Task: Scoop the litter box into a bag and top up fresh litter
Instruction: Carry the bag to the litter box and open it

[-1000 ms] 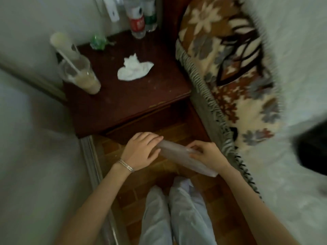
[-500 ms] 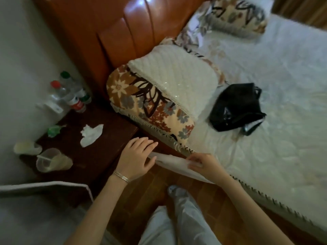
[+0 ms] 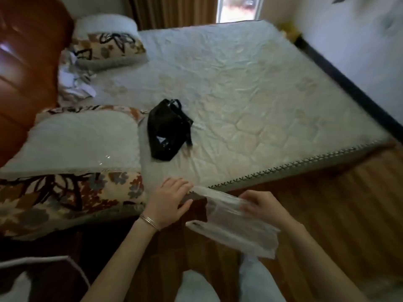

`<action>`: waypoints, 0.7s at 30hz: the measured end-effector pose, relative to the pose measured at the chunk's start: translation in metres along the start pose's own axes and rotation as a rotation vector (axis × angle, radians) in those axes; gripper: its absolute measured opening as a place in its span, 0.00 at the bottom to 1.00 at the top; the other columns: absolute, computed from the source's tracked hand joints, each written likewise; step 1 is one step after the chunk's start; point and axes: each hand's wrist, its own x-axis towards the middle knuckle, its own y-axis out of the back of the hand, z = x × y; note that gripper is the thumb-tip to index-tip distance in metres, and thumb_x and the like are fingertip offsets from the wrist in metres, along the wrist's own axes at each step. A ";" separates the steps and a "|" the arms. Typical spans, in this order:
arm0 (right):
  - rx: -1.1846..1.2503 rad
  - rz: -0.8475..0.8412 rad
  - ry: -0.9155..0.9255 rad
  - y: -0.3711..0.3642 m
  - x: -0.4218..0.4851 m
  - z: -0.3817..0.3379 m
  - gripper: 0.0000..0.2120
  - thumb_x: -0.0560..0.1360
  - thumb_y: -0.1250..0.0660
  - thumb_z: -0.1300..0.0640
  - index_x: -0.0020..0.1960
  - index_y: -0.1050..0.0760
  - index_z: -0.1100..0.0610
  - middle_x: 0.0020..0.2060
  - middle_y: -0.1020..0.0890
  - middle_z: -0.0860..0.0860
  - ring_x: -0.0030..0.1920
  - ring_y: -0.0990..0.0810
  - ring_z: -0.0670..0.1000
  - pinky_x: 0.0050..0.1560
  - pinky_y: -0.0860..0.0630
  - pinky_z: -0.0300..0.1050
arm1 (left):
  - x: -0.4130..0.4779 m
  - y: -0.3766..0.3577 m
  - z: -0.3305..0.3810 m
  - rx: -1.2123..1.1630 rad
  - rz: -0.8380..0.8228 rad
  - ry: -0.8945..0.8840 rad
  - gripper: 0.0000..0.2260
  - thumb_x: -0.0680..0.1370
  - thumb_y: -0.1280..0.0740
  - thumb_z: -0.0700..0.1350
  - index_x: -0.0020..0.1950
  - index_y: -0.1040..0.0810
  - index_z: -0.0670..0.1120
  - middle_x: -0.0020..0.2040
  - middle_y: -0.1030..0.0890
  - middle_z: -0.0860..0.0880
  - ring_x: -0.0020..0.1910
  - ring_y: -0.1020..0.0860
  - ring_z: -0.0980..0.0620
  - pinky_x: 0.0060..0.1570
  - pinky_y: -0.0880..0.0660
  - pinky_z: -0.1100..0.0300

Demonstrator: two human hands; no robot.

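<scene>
Translucent plastic bag (image 3: 233, 223) hangs just off the bed's (image 3: 261, 94) near edge, long axis far-left to near-right. The right hand (image 3: 261, 207) curls round its middle. The left hand's (image 3: 168, 203) fairly straight fingers meet the far-left end; whether they pinch it is unclear.

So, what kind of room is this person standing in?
Most likely a bedroom: a quilted mattress, patterned pillows beside a brown padded headboard, and a window with curtains behind.

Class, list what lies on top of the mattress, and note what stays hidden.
A black bag, a near pillow, a far pillow and crumpled cloth lie on the mattress. The surface beneath them and the bag's contents are hidden.
</scene>
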 end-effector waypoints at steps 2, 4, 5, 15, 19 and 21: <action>0.015 0.077 -0.068 0.027 -0.020 0.030 0.07 0.72 0.31 0.55 0.48 0.22 0.44 0.38 0.21 0.36 0.41 0.23 0.32 0.39 0.28 0.27 | 0.038 -0.007 0.028 0.002 -0.018 -0.107 0.20 0.76 0.41 0.55 0.63 0.24 0.47 0.58 0.21 0.49 0.60 0.24 0.48 0.63 0.31 0.50; 0.022 0.132 -0.139 0.052 -0.042 0.061 0.07 0.73 0.31 0.55 0.49 0.22 0.45 0.39 0.21 0.36 0.41 0.24 0.32 0.39 0.30 0.27 | 0.076 -0.015 0.060 -0.003 -0.032 -0.200 0.21 0.76 0.43 0.56 0.63 0.24 0.48 0.58 0.20 0.50 0.59 0.24 0.49 0.63 0.30 0.50; 0.027 0.163 -0.167 0.065 -0.053 0.077 0.06 0.73 0.32 0.54 0.49 0.22 0.45 0.39 0.21 0.36 0.41 0.24 0.32 0.39 0.30 0.27 | 0.095 -0.020 0.077 -0.008 -0.037 -0.239 0.22 0.76 0.44 0.57 0.63 0.24 0.48 0.58 0.20 0.50 0.59 0.24 0.49 0.63 0.30 0.50; 0.110 0.420 -0.423 0.196 -0.139 0.227 0.06 0.73 0.31 0.52 0.50 0.22 0.45 0.42 0.19 0.40 0.42 0.22 0.38 0.43 0.24 0.37 | 0.269 -0.066 0.271 -0.063 -0.023 -0.584 0.20 0.75 0.44 0.57 0.63 0.25 0.51 0.58 0.21 0.52 0.59 0.24 0.51 0.63 0.32 0.50; 0.129 0.491 -0.500 0.242 -0.170 0.278 0.06 0.72 0.30 0.50 0.47 0.24 0.40 0.41 0.20 0.39 0.42 0.22 0.37 0.43 0.23 0.37 | 0.323 -0.074 0.341 -0.078 -0.012 -0.669 0.21 0.75 0.44 0.56 0.63 0.24 0.51 0.59 0.21 0.52 0.60 0.24 0.50 0.63 0.31 0.51; 0.141 0.537 -0.541 0.260 -0.187 0.299 0.07 0.72 0.31 0.49 0.45 0.25 0.38 0.40 0.20 0.38 0.41 0.22 0.36 0.43 0.23 0.37 | 0.345 -0.076 0.370 -0.077 -0.018 -0.713 0.21 0.75 0.44 0.56 0.64 0.25 0.50 0.59 0.21 0.51 0.61 0.25 0.50 0.63 0.31 0.51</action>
